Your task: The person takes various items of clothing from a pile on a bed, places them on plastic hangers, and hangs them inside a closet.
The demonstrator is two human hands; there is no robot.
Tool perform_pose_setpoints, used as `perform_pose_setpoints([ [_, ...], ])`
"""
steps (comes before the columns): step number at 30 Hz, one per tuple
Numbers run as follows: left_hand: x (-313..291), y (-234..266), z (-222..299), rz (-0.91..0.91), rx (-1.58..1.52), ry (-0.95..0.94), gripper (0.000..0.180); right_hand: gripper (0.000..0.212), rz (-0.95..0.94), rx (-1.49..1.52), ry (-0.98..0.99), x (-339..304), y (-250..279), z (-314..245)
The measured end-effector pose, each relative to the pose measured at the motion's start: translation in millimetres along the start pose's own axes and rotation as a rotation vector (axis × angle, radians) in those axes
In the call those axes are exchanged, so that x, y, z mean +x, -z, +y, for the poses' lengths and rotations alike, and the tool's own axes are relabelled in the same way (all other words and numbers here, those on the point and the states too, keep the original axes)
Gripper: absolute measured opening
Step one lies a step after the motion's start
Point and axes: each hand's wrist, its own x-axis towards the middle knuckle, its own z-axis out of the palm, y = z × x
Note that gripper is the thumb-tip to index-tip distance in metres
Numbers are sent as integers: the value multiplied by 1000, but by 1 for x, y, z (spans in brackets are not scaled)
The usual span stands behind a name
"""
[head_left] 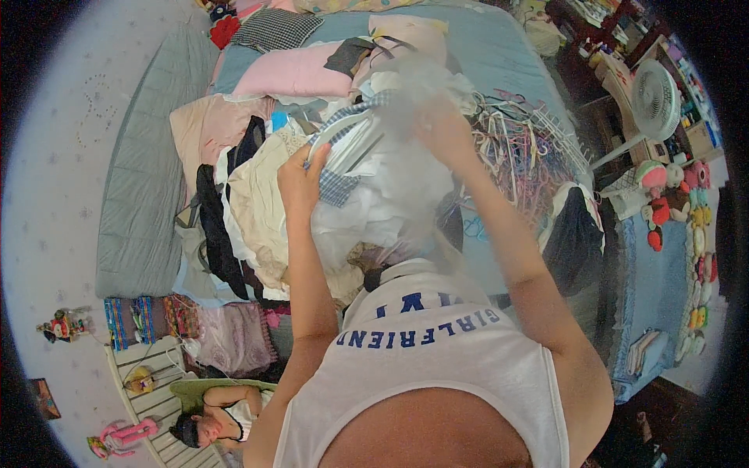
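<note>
My left hand (300,178) is closed around the edge of a blue-and-white checked cloth item (340,187) with pale curved and striped parts on its near side. I cannot make out its exact kind. My right hand (443,129) is raised to the right of it, smeared by motion. A whitish blur (417,86) surrounds its fingers, so whether they hold anything does not show. Below both hands lies a heap of white cloth (390,203), and a cream garment (261,187) spreads left of it.
A tangled pile of coloured hangers (530,148) lies at the bed's right. A pink pillow (296,72) rests farther back. At the right stands a white fan (655,90). Another person (226,413) is at the lower left, beside a slatted crib-like frame (148,374).
</note>
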Motion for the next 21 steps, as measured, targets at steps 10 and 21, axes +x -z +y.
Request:
perform_pose_setpoints([
  [10,-2,21,-8,-173,-545,20,19,23,-16,41,263,11,6,18],
  [21,-14,14,-67,201,-743,156,28,25,155,110,12,-7,43,20],
])
